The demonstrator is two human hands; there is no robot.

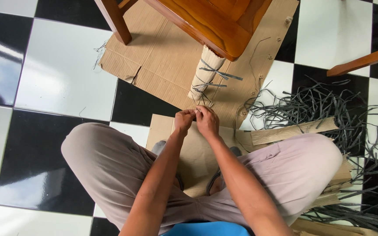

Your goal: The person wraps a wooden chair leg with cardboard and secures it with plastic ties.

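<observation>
I sit cross-legged on a black-and-white tiled floor. My left hand point(183, 120) and my right hand point(206, 120) are close together, fingers pinched on a thin grey strap point(201, 101) at the near end of a cardboard-wrapped chair leg point(205, 72). Two more grey straps point(217, 74) are tied around that wrapping higher up. The leg belongs to a wooden chair point(206, 22) lying on a flat cardboard sheet point(162, 61).
A tangled heap of grey straps point(329, 109) lies on the floor to the right. Corrugated cardboard strips point(289, 131) rest by my right knee, with more cardboard point(197, 153) under my legs. Another wooden piece point(364, 61) juts in at the right edge.
</observation>
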